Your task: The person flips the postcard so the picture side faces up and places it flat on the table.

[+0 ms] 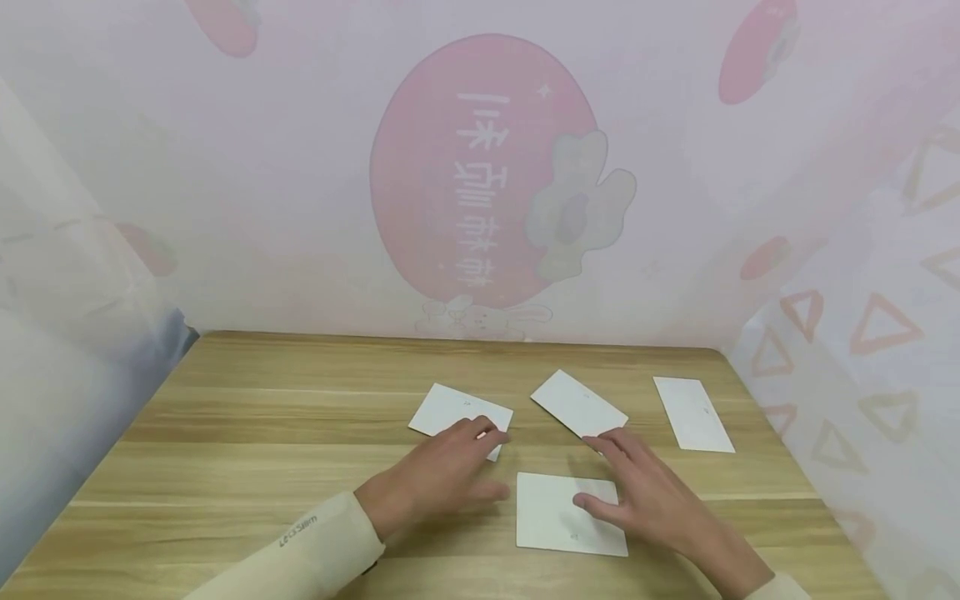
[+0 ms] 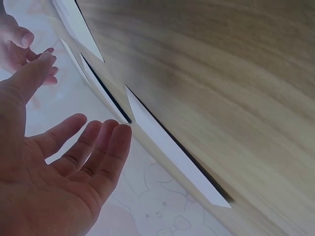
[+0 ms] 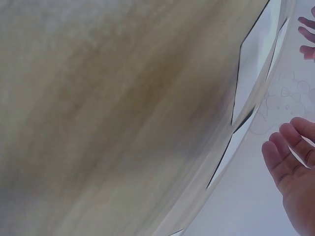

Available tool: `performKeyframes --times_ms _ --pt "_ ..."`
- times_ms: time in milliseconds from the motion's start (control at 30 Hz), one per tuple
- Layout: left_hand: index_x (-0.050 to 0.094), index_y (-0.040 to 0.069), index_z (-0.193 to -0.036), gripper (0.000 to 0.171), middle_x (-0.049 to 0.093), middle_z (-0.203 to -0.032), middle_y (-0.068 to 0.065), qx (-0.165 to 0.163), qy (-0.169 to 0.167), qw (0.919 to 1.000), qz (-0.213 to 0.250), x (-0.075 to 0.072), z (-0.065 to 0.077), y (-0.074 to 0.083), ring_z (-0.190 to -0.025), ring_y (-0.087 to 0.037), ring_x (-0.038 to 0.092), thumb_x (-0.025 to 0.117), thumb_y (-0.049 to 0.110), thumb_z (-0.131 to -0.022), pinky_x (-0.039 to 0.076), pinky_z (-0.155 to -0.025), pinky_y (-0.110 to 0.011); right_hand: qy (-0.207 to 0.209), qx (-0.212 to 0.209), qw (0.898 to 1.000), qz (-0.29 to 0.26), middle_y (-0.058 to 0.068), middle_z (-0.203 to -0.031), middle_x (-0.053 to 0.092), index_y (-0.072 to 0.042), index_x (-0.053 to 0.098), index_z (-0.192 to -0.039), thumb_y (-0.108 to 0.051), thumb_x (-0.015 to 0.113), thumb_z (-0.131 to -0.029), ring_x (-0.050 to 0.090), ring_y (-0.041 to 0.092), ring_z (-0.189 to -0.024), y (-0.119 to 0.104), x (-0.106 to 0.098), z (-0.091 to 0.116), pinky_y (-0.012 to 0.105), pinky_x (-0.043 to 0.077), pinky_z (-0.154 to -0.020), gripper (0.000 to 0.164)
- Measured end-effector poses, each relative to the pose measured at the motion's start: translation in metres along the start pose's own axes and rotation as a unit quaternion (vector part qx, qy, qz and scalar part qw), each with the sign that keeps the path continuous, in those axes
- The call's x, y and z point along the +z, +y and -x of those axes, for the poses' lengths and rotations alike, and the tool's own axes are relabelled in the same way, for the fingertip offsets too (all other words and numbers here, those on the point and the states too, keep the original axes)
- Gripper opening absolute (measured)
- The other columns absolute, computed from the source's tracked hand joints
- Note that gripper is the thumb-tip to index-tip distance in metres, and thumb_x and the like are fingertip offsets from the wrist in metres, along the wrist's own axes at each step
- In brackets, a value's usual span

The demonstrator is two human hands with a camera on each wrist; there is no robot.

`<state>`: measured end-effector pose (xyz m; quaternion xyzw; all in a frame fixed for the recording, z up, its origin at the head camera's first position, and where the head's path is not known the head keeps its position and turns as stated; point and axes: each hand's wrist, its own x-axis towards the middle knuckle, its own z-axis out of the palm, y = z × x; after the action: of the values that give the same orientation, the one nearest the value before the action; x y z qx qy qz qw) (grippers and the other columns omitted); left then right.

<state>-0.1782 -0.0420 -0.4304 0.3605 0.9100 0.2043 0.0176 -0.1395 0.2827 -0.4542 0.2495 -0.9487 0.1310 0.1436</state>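
Observation:
Several white rectangular cards, each with a small printed mark, lie flat on the wooden table. My left hand (image 1: 446,471) hovers with relaxed fingers, partly covering the back-left card (image 1: 450,407); the left wrist view shows the palm (image 2: 59,191) holding nothing. My right hand (image 1: 648,492) is also relaxed and empty. Its thumb is over the front card (image 1: 555,508), and its fingertips overlap the near corner of the back-middle card (image 1: 577,400). Whether they touch either card I cannot tell. In the right wrist view the fingers (image 3: 278,152) are spread loosely above the tabletop.
Another white card (image 1: 693,414) lies at the far right of the wooden table (image 1: 262,433). A pale pink printed cloth (image 1: 300,167) hangs behind the table's back edge, and similar cloth (image 1: 862,350) closes off the sides.

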Motion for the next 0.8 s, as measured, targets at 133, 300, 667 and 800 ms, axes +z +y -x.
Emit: performKeyframes --times_ms 133,300,667,800 --pt "0.064 0.01 -0.146 0.063 0.064 -0.14 -0.002 0.005 -0.005 1.0 -0.006 0.002 0.0 0.003 -0.124 -0.022 0.064 0.081 0.045 -0.097 0.056 -0.106 -0.039 -0.003 -0.003 1.0 -0.001 -0.004 -0.132 0.064 -0.011 0.067 -0.145 -0.06 0.085 -0.089 0.061 0.01 -0.113 -0.002 0.0 0.003 0.035 0.06 -0.091 0.077" --pt "0.063 0.009 -0.145 0.064 0.065 -0.137 -0.003 0.022 -0.003 0.9997 -0.014 0.006 0.0 0.005 -0.122 -0.022 0.065 0.082 0.046 -0.096 0.057 -0.105 -0.037 0.01 -0.02 1.0 -0.004 -0.005 -0.132 0.062 -0.009 0.067 -0.144 -0.063 0.085 -0.088 0.058 0.007 -0.11 -0.003 0.001 0.009 0.03 0.058 -0.089 0.08" --pt "0.058 0.01 -0.15 0.072 0.062 -0.145 -0.001 0.013 -0.035 0.9993 -0.005 0.008 0.001 0.016 -0.128 -0.02 0.062 0.084 0.048 -0.094 0.057 -0.106 -0.036 -0.04 0.014 0.999 -0.001 -0.005 -0.147 0.06 -0.012 0.064 -0.151 -0.076 0.078 -0.086 0.06 0.014 -0.128 -0.008 -0.001 0.019 0.036 0.06 -0.098 0.092" --pt "0.057 0.01 -0.152 0.075 0.06 -0.149 -0.002 0.013 -0.044 0.9989 -0.012 0.012 0.0 0.019 -0.132 -0.021 0.06 0.083 0.049 -0.094 0.057 -0.108 -0.036 -0.047 0.016 0.999 -0.001 -0.003 -0.148 0.06 -0.013 0.062 -0.153 -0.078 0.078 -0.085 0.06 0.016 -0.131 -0.009 -0.002 0.021 0.04 0.06 -0.1 0.095"
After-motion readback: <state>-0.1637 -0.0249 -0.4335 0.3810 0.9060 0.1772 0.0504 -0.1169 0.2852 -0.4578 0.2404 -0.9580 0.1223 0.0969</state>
